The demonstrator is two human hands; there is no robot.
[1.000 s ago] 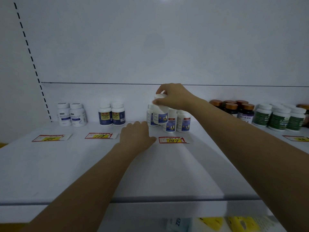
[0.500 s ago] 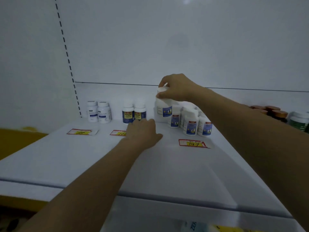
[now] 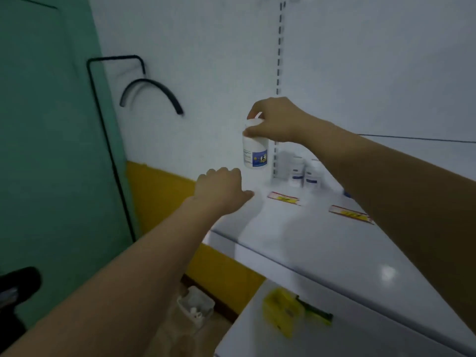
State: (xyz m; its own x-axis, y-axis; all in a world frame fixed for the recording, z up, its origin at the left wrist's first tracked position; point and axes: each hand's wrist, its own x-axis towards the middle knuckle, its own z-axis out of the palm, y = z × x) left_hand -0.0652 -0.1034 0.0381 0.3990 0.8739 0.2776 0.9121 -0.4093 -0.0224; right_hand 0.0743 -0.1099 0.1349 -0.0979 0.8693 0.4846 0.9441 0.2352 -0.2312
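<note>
My right hand (image 3: 277,121) grips a white pill bottle (image 3: 255,150) with a blue label by its cap, holding it in the air beyond the left end of the white shelf (image 3: 322,243). My left hand (image 3: 221,189) hovers just below and left of the bottle, knuckles up, fingers loosely curled and holding nothing. Two white bottles (image 3: 306,173) stand at the back of the shelf, right of the held bottle.
Red and yellow price tags (image 3: 283,198) lie on the shelf. A perforated upright (image 3: 279,47) runs up the white back wall. A green panel (image 3: 46,137) and black tubing (image 3: 152,86) stand at left. A lower shelf holds a yellow package (image 3: 280,310). A small white container (image 3: 195,306) sits on the floor.
My right hand has carried the bottle leftward off the group, past the shelf's left end. My view swung left. My left hand lifted off the shelf and moved left with it.
</note>
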